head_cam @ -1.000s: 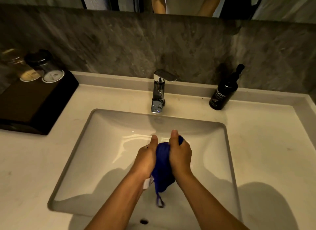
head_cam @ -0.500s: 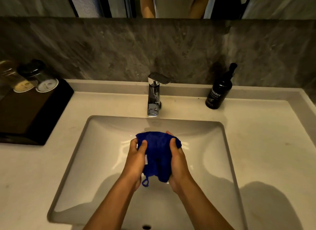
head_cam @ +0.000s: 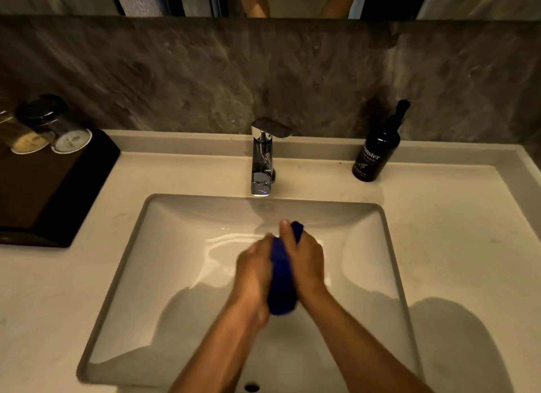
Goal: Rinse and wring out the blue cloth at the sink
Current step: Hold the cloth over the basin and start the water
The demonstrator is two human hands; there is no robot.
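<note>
The blue cloth [head_cam: 280, 278] is bunched into a narrow roll over the white sink basin [head_cam: 181, 246]. My left hand [head_cam: 253, 272] presses on its left side and my right hand [head_cam: 306, 261] grips its right side, thumb pointing up. A tip of the cloth pokes out above my right thumb, and its lower end bulges below my palms. The chrome tap [head_cam: 263, 158] stands behind the basin; no stream of water is visible. Much of the cloth is hidden between my hands.
A black soap bottle [head_cam: 377, 150] stands at the back right of the pale counter [head_cam: 456, 246]. A black tray [head_cam: 52, 188] with two upturned glasses [head_cam: 49, 129] is on the left. The sink overflow hole [head_cam: 251, 387] is at the near rim.
The cloth was half spread between my hands half a second ago; now it is squeezed into a tight roll with my hands pressed close together.
</note>
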